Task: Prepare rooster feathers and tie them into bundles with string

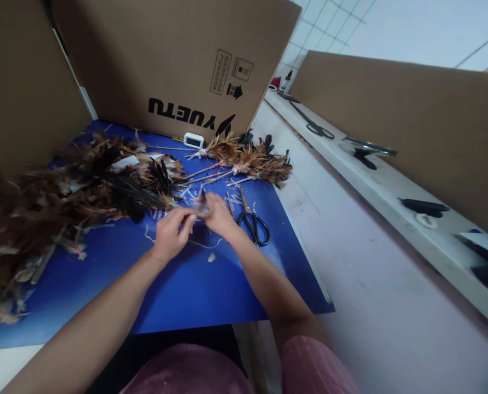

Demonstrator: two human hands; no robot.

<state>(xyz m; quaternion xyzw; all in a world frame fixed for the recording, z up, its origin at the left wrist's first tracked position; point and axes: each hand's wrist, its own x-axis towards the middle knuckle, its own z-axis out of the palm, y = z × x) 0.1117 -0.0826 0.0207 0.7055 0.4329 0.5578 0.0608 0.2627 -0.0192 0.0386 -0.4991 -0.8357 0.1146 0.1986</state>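
Observation:
Over the blue table top (190, 290), my left hand (173, 231) and my right hand (218, 214) meet with bent fingers. Between them is a small greyish feather (201, 208) with a dark tip; both hands are closed on it, though its lower part is hidden. A thin pale string (205, 245) lies below the hands. Black-handled scissors (252, 219) rest just right of my right hand, blades pointing away. Scraps of white plastic strip (188, 192) are scattered beyond my fingers.
Brown and black feathers (104, 180) heap along the left. Several feather bundles on sticks (244, 158) lie at the back, beside a small white digital display (193, 140). Cardboard (165, 60) walls the far side. A white ledge (342, 158) on the right bears more scissors (315, 127).

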